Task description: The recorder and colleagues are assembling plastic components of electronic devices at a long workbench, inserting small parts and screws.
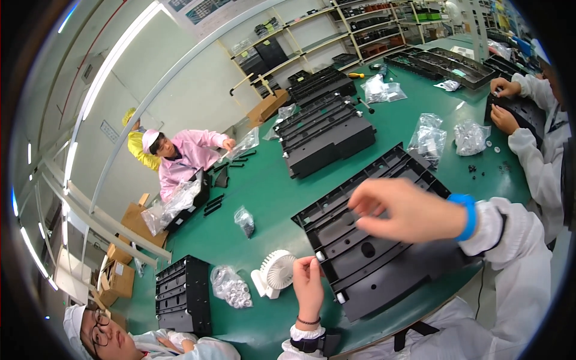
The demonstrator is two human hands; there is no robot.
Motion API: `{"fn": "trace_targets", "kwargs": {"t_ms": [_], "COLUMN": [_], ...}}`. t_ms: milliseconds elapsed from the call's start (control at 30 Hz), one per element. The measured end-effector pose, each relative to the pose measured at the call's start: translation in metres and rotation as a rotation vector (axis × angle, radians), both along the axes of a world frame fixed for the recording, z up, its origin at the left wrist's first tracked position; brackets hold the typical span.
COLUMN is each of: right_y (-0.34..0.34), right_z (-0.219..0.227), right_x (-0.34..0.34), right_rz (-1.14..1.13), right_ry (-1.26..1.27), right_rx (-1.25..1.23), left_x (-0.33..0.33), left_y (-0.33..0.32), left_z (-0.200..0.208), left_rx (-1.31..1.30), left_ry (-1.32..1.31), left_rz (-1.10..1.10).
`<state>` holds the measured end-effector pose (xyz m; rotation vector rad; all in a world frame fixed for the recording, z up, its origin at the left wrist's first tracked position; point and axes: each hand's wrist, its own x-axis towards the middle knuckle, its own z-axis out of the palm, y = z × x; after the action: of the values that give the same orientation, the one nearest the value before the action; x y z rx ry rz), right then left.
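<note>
A large black plastic panel with raised ribs and round holes lies tilted across the near side of the table in front of me. My left hand is at its left edge, fingers pressed together beside a small white roller; what they pinch is hidden. Over the panel's middle, slightly blurred, hovers my right hand, a blue band on its wrist. Its fingers are bent, with a gap to the thumb, and nothing shows between them. Another white roller sits lower on the same edge.
A white fan stands left of my left hand, beside a bag of white rollers and a smaller black panel. More panels and plastic bags lie farther back. Co-workers sit at the left, lower left and right.
</note>
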<state>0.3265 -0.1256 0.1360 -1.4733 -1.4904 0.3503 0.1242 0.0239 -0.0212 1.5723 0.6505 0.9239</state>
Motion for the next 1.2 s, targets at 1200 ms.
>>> {"fn": "trace_targets", "kwargs": {"t_ms": [1200], "right_y": [-0.233], "right_z": [-0.178], "right_x": [0.277], "right_rz": [-0.907], "right_ry": [-0.347], "right_rx": [-0.613], "left_x": [-0.009], "left_y": [-0.024], "left_z": [0.041], "left_rx": [0.219], "left_ry": [0.175], "left_rz": [0.108]}}
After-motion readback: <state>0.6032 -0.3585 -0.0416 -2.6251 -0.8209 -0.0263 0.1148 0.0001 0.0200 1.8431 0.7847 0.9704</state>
